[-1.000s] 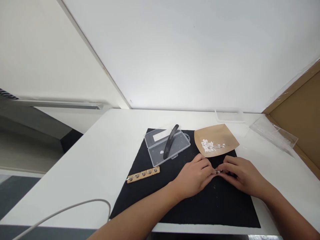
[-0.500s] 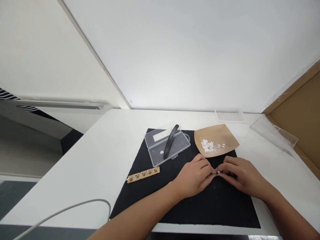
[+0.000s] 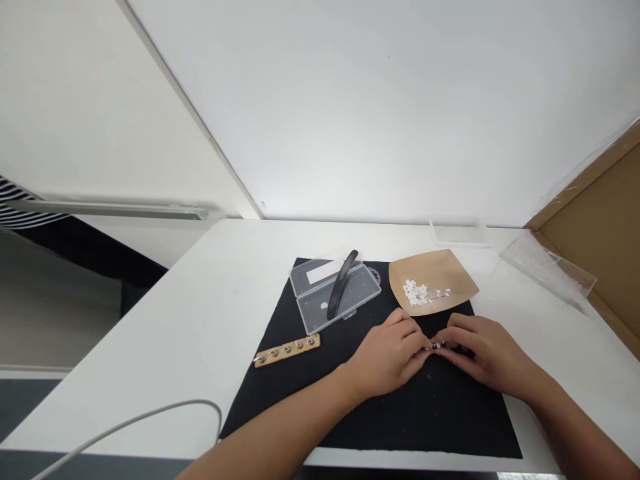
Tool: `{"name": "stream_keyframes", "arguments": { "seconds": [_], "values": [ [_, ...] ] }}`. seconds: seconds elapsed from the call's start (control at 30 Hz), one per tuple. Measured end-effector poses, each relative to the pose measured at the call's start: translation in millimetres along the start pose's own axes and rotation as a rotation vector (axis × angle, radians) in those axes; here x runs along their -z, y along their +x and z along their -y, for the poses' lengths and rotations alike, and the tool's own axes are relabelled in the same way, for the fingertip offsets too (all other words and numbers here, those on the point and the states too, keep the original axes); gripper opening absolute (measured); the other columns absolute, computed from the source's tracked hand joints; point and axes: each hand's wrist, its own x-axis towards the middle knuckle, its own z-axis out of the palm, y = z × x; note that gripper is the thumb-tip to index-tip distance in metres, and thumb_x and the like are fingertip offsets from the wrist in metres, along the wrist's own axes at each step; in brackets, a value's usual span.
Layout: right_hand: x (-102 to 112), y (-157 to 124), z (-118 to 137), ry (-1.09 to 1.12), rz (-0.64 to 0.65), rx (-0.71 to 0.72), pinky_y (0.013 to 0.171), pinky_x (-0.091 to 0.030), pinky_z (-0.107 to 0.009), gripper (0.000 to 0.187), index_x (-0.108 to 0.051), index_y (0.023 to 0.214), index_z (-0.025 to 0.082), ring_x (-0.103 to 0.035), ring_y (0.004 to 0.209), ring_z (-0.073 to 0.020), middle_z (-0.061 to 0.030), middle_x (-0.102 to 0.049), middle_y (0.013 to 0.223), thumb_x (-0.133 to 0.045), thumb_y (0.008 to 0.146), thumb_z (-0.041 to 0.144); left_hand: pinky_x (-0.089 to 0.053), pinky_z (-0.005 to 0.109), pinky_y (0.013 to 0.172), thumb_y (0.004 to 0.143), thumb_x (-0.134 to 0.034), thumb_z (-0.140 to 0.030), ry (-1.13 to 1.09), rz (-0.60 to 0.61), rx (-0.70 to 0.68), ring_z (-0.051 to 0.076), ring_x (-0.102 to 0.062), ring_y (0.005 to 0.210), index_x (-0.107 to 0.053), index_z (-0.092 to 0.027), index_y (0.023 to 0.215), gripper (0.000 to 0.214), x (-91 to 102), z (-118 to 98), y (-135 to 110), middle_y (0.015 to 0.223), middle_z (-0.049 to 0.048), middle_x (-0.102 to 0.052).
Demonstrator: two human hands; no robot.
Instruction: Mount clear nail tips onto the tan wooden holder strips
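Close together over the black mat (image 3: 400, 427), my left hand (image 3: 393, 350) and my right hand (image 3: 485, 350) pinch a small dark-and-silver piece (image 3: 438, 345) from either side. Fingers cover most of it, so its kind cannot be made out. Just beyond the hands is a brown paper tray (image 3: 445, 270) with small white pieces (image 3: 416, 292) heaped in it. To the left, a tan strip (image 3: 285, 355) with several small metal posts lies on the mat. A curved black nail file (image 3: 341, 287) leans across an open clear plastic case (image 3: 363, 293).
Clear plastic trays (image 3: 547, 270) lie at the right beside a cardboard panel (image 3: 600, 227). A white cable (image 3: 150, 409) curves over the white table (image 3: 165, 333) at left. Behind stands a white wall (image 3: 375, 120). Striped fabric (image 3: 25, 210) shows at far left.
Both hands stay in nearly the same place, still pinching the small piece. At far left, the striped and black fabric has shifted and now shows more.
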Motion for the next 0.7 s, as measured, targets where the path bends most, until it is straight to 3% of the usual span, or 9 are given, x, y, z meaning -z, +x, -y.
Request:
{"name": "stream_keyframes", "arguments": {
  "seconds": [0.7],
  "values": [
    [-1.7,-0.4,-1.1,-0.023,0.019,-0.009,0.067,-0.043,-0.029,0.013,-0.072,0.115,0.028,-0.064,0.079,-0.0174,-0.0025,-0.067,0.093,-0.061,0.108,0.03,-0.057,0.031,0.081,0.11,-0.056,-0.03,0.047,0.088,-0.007,0.023,-0.058,0.103,-0.07,-0.019,0.107,0.017,5.8,-2.0,1.3,0.104,0.0063,-0.072]
  ]
}}
